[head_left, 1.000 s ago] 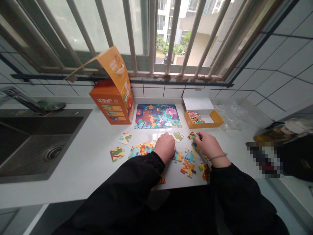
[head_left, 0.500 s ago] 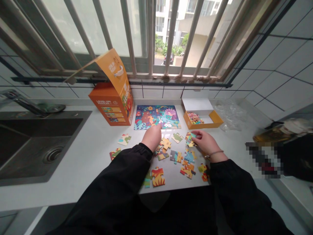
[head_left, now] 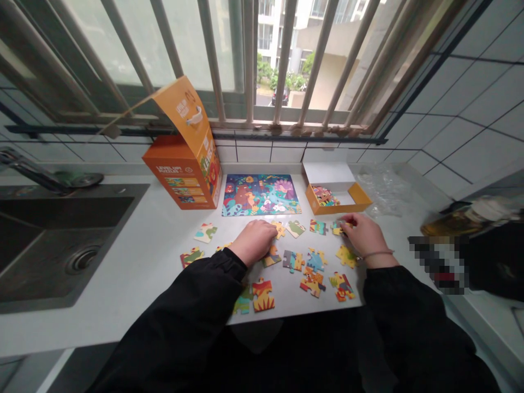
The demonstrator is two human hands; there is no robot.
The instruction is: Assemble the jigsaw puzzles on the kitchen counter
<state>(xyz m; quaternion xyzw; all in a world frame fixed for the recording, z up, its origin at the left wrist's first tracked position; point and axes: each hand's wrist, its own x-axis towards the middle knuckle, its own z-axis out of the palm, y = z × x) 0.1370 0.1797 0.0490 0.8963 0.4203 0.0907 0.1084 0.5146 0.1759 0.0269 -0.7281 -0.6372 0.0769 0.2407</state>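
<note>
My left hand, fingers curled together, is on a yellow jigsaw puzzle piece at the back of the loose pieces; its fingertips are partly hidden. Farther right, my right hand pinches a yellow-and-blue puzzle piece at the counter surface. Between the hands lie a green-and-cream piece and a teal striped piece, in a rough row. Nearer to me are a blue piece, a grey-and-blue piece, an orange piece and several others. My left hand covers part of some pieces.
Behind the pieces lies an assembled dark-blue puzzle. An orange puzzle box stands left of it, and an open yellow box holding pieces sits to the right. Clear plastic, a sink and a barred window surround the counter.
My right hand has moved right with the yellow-and-blue piece, leaving the teal piece on the counter. The yellow piece at my left hand has shifted away from me, and the left fingers now point down.
</note>
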